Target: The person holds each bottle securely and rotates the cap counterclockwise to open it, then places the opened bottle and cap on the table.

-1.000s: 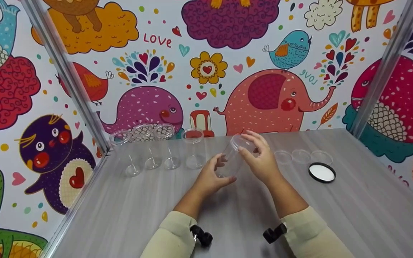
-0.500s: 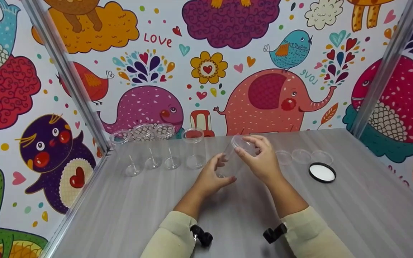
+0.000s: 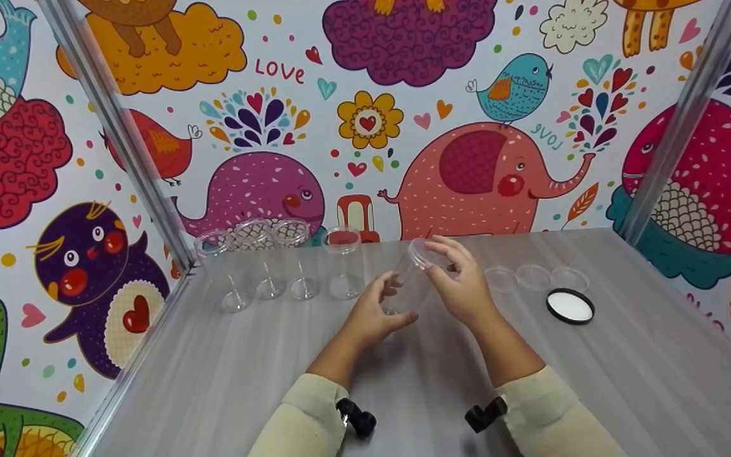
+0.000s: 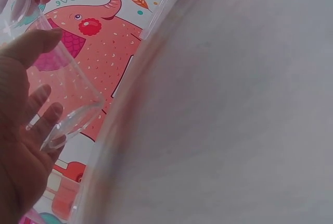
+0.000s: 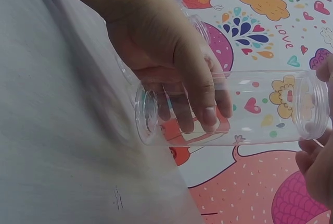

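A clear cylindrical jar (image 3: 412, 289) is tilted in the air between both hands, its top leaning away to the right. My left hand (image 3: 368, 312) wraps its lower part, the thumb on the near side and the fingers behind. In the right wrist view those left fingers show through the clear wall of the jar (image 5: 260, 109), near its base. With thumb and fingers my right hand (image 3: 464, 279) grips the clear lid (image 3: 421, 252) at the jar's top. Ridged rings show at that end in the right wrist view. Nothing is seen inside the jar.
Several similar clear jars (image 3: 344, 263) stand upright in a row at the back left. Three clear round lids (image 3: 533, 278) lie to the right, and a white disc with a black rim (image 3: 570, 306) lies in front of them. Patterned walls bound the grey table (image 3: 226, 374).
My right hand's thumb and fingers have shifted slightly around the jar's top, first one way and then back. The left hand and the jar have stayed in place.
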Tool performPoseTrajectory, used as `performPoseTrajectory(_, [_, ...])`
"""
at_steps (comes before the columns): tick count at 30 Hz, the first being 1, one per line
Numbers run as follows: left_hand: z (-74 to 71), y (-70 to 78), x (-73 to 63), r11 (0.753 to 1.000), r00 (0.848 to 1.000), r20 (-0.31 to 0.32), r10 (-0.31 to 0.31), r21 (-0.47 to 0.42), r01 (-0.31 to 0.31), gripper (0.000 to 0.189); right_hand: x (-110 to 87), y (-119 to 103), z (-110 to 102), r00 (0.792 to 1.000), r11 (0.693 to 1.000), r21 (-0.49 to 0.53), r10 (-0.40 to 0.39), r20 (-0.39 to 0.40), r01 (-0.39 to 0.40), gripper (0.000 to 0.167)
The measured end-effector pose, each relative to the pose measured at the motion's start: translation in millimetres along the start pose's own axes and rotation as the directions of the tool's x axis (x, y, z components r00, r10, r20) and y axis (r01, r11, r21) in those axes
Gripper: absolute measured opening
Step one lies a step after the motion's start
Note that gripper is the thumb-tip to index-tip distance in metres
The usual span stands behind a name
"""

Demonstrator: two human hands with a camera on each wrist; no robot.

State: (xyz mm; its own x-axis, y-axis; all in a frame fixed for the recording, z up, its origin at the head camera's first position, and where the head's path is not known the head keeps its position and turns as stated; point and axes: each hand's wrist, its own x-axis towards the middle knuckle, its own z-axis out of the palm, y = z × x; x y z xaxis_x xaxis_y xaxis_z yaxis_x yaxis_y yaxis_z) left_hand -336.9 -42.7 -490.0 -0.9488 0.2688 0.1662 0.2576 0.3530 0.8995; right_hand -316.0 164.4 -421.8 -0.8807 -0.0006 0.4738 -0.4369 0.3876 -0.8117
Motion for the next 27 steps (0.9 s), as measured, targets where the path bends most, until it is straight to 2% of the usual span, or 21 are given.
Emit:
performPoseTrajectory(10, [-1.0,-2.5,2.6,0.999,0.999,0.009,0.044,0.012,-0.044,0.092,-0.2,-1.2,1.3,1.0,0.999,0.047,-0.006,0.005,0.006,0.045])
performPoseTrajectory(16, [-1.2,-1.5,1.9,0.999,0.999,0.006,0.033,-0.002,-0.033,0.091,0.0,-1.3,0.4,1.0,0.999,0.054,0.0,0.007,-0.001,0.041])
performPoseTrajectory(19, [-0.6,-1.5,2.0,0.999,0.999,0.001,0.039,-0.001,-0.039,0.088,0.0,-2.4,-0.4,1.0,0.999,0.029,0.021,0.0,-0.021,0.043])
performPoseTrajectory(23, [0.1,-2.5,2.0,0.998,0.999,0.0,0.054,0.012,-0.054,0.087,0.1,-2.9,-0.4,0.997,0.997,-0.031,0.071,-0.026,-0.072,0.055])
performPoseTrajectory(27, [0.0,-2.1,0.8,0.999,0.999,0.0,0.045,0.015,-0.045,0.09,0.4,-1.7,0.1,0.995,0.994,-0.058,0.09,-0.054,-0.093,0.058])
